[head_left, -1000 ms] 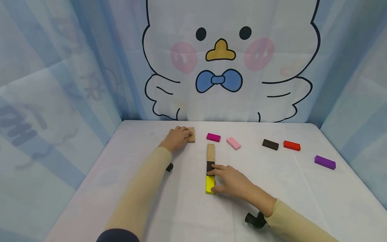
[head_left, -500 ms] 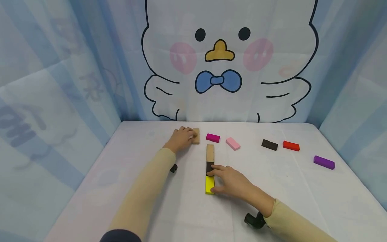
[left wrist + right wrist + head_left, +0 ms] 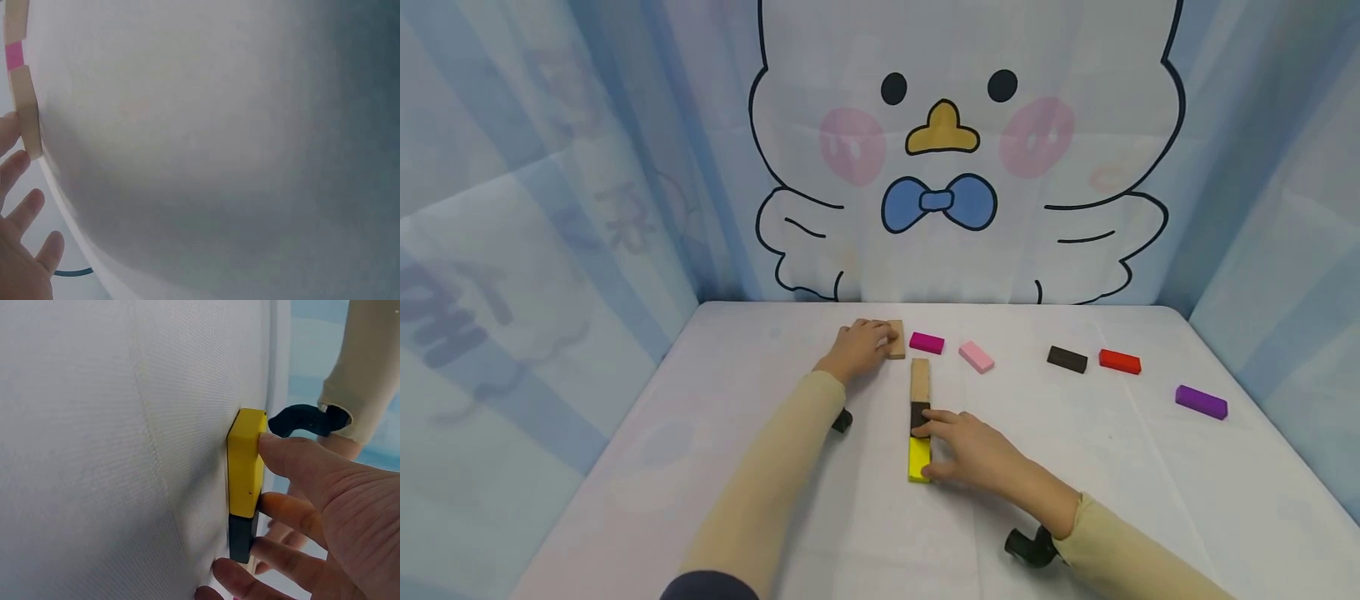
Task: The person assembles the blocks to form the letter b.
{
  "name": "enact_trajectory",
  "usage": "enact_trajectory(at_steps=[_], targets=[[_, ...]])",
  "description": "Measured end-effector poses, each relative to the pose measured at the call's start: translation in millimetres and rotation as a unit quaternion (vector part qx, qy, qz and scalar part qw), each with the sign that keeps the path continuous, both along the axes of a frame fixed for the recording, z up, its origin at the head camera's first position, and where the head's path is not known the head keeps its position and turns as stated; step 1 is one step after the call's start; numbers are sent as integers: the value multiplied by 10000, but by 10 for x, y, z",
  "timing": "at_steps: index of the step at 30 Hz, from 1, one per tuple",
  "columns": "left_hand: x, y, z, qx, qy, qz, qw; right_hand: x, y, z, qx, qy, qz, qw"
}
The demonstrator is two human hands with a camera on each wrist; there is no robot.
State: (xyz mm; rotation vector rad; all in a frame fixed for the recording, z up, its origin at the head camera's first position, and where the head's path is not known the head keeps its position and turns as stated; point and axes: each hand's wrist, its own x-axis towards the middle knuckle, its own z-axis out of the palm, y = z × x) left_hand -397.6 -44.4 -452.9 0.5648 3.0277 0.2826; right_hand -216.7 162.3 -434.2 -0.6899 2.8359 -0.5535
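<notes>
The left hand reaches farther forward than the right hand, fingers spread on both.

No legible text or numbers

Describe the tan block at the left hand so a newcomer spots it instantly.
On the white table, near its far edge, find the left hand. The tan block it touches lies just left of the magenta block. Unlike the other tan block, it lies outside the row.

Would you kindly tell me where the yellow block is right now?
In the head view, the yellow block lies below and slightly right of centre, adjoining a dark block, with the right hand touching it.
</notes>
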Motion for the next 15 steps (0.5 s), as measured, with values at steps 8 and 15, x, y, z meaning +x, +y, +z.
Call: enact_trajectory(at_steps=[8,15], targets=[[46,78,10,169,-8,44,9998,-2,6,-7,-9,65,49,10000],[36,137,-20,210,-37,-7,9998,-14,15,-16,-43,59,79,9999]])
